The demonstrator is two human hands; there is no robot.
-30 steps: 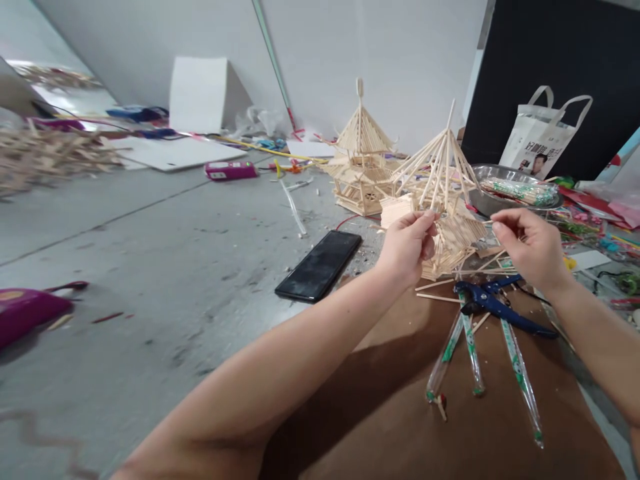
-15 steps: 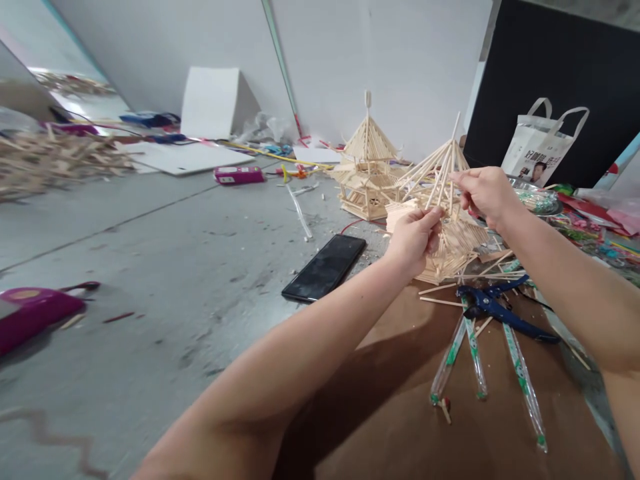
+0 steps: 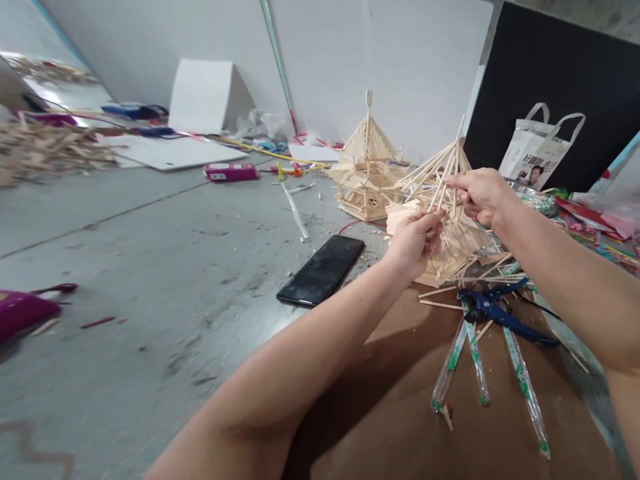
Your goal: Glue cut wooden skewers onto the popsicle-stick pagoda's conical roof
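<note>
Pink case (image 3: 23,312) cut by left edge; stick pile (image 3: 50,148) blurred; bag (image 3: 537,155) print unreadable.

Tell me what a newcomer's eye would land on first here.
Both hands meet at a half-built stick tower right of centre: the left hand steadies its side, and the right hand pinches sticks near its peak. A finished stick pagoda stands just behind, a black phone lies on the grey floor to the left, and blue pliers rest on the brown board.
</note>
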